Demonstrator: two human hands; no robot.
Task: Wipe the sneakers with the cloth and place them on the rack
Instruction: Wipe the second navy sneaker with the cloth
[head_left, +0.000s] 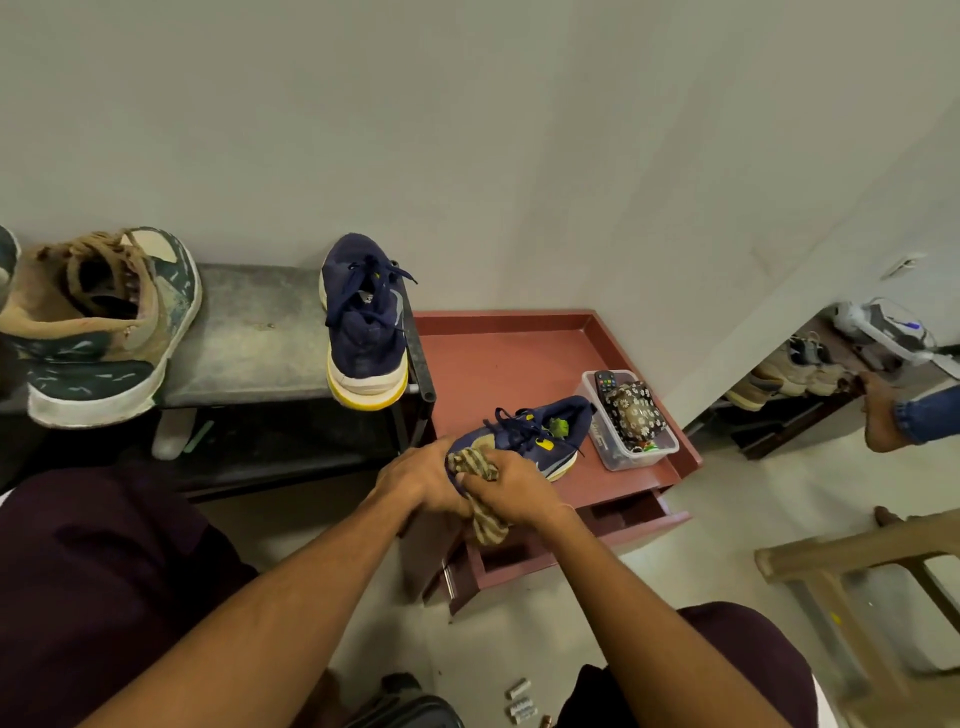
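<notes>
A navy sneaker (540, 436) with yellow marks and a pale sole lies on the near part of a reddish-brown surface (519, 353) with a raised rim, its toe toward the person and its heel pointing to the far right. The left hand (421, 480) is curled over the toe end and grips it from the left. The right hand (514, 491) is closed round a striped brown cloth (475, 467), pressing it against the toe; a loose end of the cloth hangs below the hands over the near edge. The two hands touch each other at the toe.

The second navy sneaker (363, 322) sits on the rack (249, 338) just left of the surface, at the right end of its grey top shelf, toe toward the wall and yellow-edged heel jutting over the near edge. Well to the left on the same shelf stands a tan and green high-top shoe (98, 322).

Just right of the sneaker's heel on the surface is a clear plastic box (618, 457) holding a remote control (605, 382) and a flowered pouch (636, 413). Below the surface a drawer (639, 512) stands partly pulled out.

On the floor near the person's knees lie a few small batteries (521, 701). To the right stands a wooden stool (857, 571), and beyond it another person's bare foot (883, 415) with a denim cuff. Far right, more shoes (795, 364) rest on a low dark shelf.
</notes>
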